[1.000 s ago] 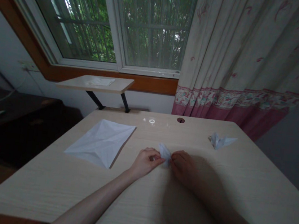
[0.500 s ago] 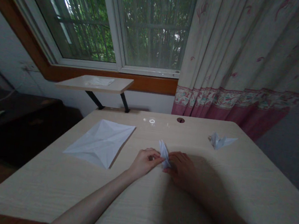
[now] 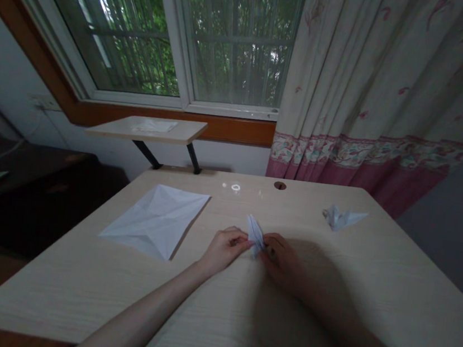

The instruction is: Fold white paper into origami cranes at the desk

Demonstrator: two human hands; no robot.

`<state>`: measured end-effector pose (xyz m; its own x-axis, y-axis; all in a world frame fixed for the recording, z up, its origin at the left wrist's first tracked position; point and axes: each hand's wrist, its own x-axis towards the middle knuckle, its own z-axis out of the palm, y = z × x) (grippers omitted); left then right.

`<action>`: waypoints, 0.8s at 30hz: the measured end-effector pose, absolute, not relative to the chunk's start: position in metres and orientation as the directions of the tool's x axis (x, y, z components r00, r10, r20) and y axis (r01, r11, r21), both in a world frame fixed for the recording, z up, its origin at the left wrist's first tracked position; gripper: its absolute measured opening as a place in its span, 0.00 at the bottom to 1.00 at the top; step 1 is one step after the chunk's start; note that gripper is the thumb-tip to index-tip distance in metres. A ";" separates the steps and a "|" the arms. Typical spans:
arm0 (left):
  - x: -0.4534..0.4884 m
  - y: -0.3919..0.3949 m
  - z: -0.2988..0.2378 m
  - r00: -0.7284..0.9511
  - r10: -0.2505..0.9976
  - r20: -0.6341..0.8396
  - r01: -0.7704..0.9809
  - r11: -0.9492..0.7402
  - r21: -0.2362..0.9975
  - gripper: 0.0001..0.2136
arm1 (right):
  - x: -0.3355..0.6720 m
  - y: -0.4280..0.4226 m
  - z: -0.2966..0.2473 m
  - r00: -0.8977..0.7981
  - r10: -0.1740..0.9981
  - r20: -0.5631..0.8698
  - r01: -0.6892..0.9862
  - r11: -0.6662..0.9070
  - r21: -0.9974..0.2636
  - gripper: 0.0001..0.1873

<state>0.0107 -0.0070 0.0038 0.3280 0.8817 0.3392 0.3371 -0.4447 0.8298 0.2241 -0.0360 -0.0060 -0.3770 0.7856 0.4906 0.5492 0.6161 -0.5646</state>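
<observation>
A narrow piece of folded white paper [image 3: 255, 233] stands between my hands over the middle of the table, its pointed end away from me. My left hand [image 3: 225, 248] pinches its left side between thumb and fingers. On the other side, my right hand [image 3: 284, 260] grips the right edge, thumb and fingertips closed on the paper. To the left lies a creased white paper sheet [image 3: 157, 220], spread out with a corner towards me. A folded paper crane [image 3: 342, 217] rests at the right rear of the table.
The pale wooden table [image 3: 197, 315] has a round cable hole [image 3: 280, 185] near its back edge. A raised shelf [image 3: 123, 126] on black legs carries more white paper [image 3: 155, 125]. Behind are a window [image 3: 239, 45] and a long curtain [image 3: 350, 98].
The fingers of my right hand have drawn in to a pinch at the paper's right edge. My left hand stays nearly in place, and the folded paper has tilted slightly.
</observation>
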 end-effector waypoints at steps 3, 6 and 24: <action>0.011 -0.007 0.004 0.334 0.878 0.344 0.362 -0.456 0.813 0.15 | 0.223 -0.034 -0.004 -0.345 0.801 0.490 0.538 0.596 -0.596 0.15; 0.011 -0.007 0.004 0.348 0.865 0.361 0.365 -0.480 0.797 0.14 | 0.223 -0.034 -0.001 -0.314 0.804 0.506 0.516 0.591 -0.619 0.21; 0.016 -0.012 0.000 0.364 0.878 0.310 0.256 -0.415 0.873 0.09 | 0.224 -0.036 -0.003 -0.248 0.906 0.343 0.471 0.422 -0.775 0.10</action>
<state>0.0157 -0.0123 -0.0001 0.3641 0.8782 0.3102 0.2556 -0.4145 0.8734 0.2239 -0.0364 -0.0031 -0.2483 0.9059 0.3431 0.4709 0.4224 -0.7745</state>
